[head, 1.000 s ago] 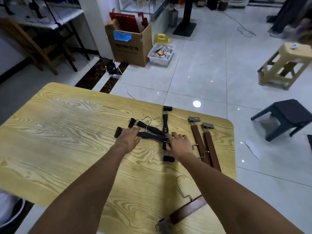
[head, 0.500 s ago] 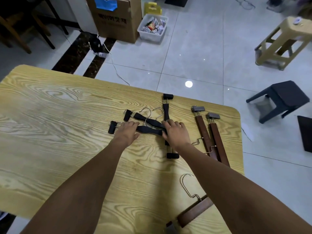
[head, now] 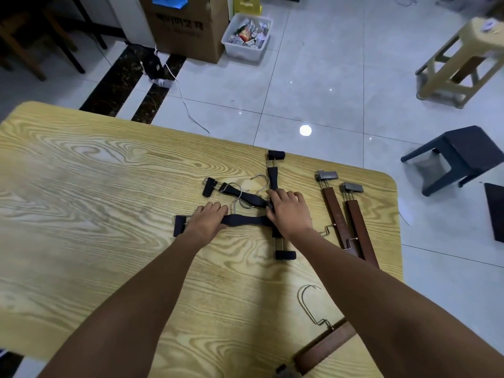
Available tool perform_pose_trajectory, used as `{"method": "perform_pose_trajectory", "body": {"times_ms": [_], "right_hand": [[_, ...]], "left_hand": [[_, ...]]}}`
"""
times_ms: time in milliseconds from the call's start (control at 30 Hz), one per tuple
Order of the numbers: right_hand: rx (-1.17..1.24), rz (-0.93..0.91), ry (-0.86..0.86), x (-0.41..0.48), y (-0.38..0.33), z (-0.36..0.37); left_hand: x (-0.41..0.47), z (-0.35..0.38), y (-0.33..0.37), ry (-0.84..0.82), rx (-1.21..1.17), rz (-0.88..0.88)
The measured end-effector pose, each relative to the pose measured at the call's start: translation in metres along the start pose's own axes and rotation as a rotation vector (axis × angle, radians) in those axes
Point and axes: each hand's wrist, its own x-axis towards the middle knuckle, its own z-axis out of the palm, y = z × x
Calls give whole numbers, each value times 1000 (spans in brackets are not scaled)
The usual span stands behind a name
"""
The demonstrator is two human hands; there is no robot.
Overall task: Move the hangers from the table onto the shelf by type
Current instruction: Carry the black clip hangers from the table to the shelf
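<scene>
Three black clip hangers lie crossed on the yellow wooden table (head: 81,214). My left hand (head: 206,221) grips the left part of the nearest black hanger (head: 245,221). My right hand (head: 289,211) holds the spot where the black hangers cross, over the upright one (head: 273,173) and the slanted one (head: 240,195). Two brown wooden clip hangers (head: 346,216) lie side by side to the right. A third brown hanger (head: 324,347) lies at the near edge, partly under my right forearm. No shelf is in view.
Beyond the table, on the tiled floor, stand a cardboard box (head: 188,25), a white bin of packets (head: 246,36), a beige stool (head: 463,61) and a dark stool (head: 458,156). A white cable (head: 185,102) trails on the floor.
The camera has tilted down and closer. My hands have closed in on the black hangers, the right sliding up to their crossing, the left settling on the nearest bar.
</scene>
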Motion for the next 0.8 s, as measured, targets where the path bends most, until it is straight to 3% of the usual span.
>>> {"method": "perform_pose_trajectory", "body": {"times_ms": [300,467,800], "right_hand": [[11,-41,-52,7,-16,2],[51,48,-109,22,-26,-2],[-129,21,-168,36,-30,-1]], "left_hand": [[-22,-3,-10,40,-133,68],[-30,-7,-18,87,-170,76],[-40,-5,-31,118,-148,65]]}}
